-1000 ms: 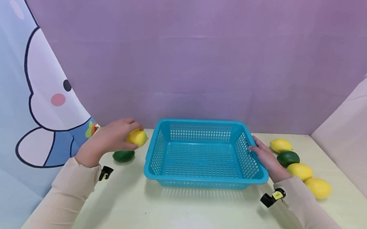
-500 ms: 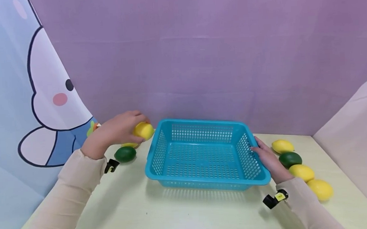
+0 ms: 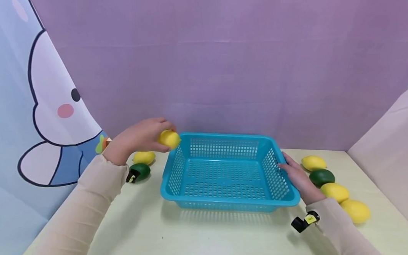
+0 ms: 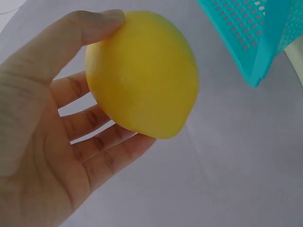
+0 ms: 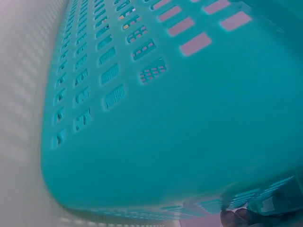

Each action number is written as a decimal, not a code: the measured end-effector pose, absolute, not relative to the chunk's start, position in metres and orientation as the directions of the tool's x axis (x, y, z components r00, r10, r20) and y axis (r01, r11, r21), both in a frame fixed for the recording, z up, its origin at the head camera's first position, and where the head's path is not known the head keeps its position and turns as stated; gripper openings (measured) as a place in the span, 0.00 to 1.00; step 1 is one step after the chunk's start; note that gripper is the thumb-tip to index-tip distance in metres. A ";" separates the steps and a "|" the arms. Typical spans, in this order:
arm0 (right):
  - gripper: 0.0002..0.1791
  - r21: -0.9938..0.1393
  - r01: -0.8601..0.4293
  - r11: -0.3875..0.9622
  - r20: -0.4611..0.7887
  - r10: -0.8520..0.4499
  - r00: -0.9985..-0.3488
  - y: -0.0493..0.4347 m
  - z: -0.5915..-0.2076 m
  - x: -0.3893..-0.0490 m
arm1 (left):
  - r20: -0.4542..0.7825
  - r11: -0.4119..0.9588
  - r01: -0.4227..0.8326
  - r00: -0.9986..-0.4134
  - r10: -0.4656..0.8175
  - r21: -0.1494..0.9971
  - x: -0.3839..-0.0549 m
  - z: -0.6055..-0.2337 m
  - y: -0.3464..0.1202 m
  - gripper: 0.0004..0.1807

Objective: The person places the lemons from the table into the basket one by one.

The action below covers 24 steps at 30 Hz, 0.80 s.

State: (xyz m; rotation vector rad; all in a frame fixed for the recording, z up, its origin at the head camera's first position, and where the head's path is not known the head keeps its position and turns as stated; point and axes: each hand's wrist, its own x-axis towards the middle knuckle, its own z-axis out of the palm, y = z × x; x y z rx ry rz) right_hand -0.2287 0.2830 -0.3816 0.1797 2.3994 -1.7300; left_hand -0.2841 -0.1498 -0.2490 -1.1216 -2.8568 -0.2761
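Observation:
My left hand (image 3: 140,137) holds a yellow lemon (image 3: 169,139) between thumb and fingers, raised at the back left corner of a turquoise perforated plastic basket (image 3: 225,203). In the left wrist view, the thumb lies on top of the lemon (image 4: 147,75) with the fingers curled beneath, and a basket corner (image 4: 258,61) shows to the upper right. Over on the other side, my right hand (image 3: 298,178) grips the basket's right rim, thumb inside the wall. The right wrist view is mostly filled by the basket's outer wall (image 5: 213,113); fingertips (image 5: 229,217) show at the bottom.
Left of the basket lie another lemon (image 3: 144,157) and a dark green fruit (image 3: 141,171), partly covered by the wrist camera. To the right, a lemon (image 3: 314,163), a dark green fruit (image 3: 322,177) and two more lemons form a row. A purple backdrop (image 3: 221,65) rises behind.
My left hand has carried its lemon rightward and up to the basket's back left corner, uncovering the lemon on the table behind. The right hand and basket stay in place.

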 end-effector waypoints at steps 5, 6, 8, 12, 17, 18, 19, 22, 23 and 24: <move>0.35 -0.938 0.194 0.288 -0.208 -0.019 -0.978 0.280 -0.378 -0.228 | 0.129 0.684 0.708 -0.705 0.697 0.177 -0.291 -0.249 -0.140 0.23; 0.35 -0.941 0.193 0.278 -0.207 -0.021 -0.978 0.280 -0.378 -0.228 | 0.132 0.675 0.715 -0.698 0.704 0.183 -0.293 -0.249 -0.138 0.23; 0.35 -0.945 0.189 0.267 -0.204 -0.028 -0.979 0.279 -0.377 -0.230 | 0.139 0.660 0.725 -0.687 0.714 0.196 -0.295 -0.251 -0.134 0.23; 0.34 -0.947 0.184 0.262 -0.201 -0.040 -0.979 0.279 -0.377 -0.231 | 0.138 0.647 0.726 -0.684 0.717 0.233 -0.301 -0.256 -0.129 0.23; 0.34 -0.945 0.181 0.271 -0.200 -0.044 -0.979 0.281 -0.377 -0.231 | 0.145 0.637 0.724 -0.683 0.716 0.267 -0.304 -0.261 -0.122 0.23; 0.35 -0.944 0.181 0.275 -0.200 -0.044 -0.979 0.282 -0.378 -0.231 | 0.150 0.635 0.726 -0.681 0.717 0.264 -0.305 -0.261 -0.120 0.23; 0.35 -0.943 0.181 0.280 -0.201 -0.045 -0.979 0.283 -0.378 -0.231 | 0.152 0.631 0.729 -0.678 0.719 0.266 -0.306 -0.262 -0.118 0.23; 0.35 -0.938 0.185 0.293 -0.206 -0.043 -0.978 0.284 -0.378 -0.230 | 0.151 0.630 0.727 -0.679 0.718 0.274 -0.309 -0.265 -0.113 0.23; 0.35 -0.937 0.188 0.296 -0.209 -0.040 -0.977 0.285 -0.378 -0.230 | 0.148 0.631 0.724 -0.682 0.717 0.277 -0.310 -0.266 -0.112 0.23; 0.35 -0.936 0.190 0.296 -0.211 -0.041 -0.977 0.285 -0.379 -0.229 | 0.144 0.631 0.721 -0.683 0.716 0.285 -0.312 -0.267 -0.110 0.23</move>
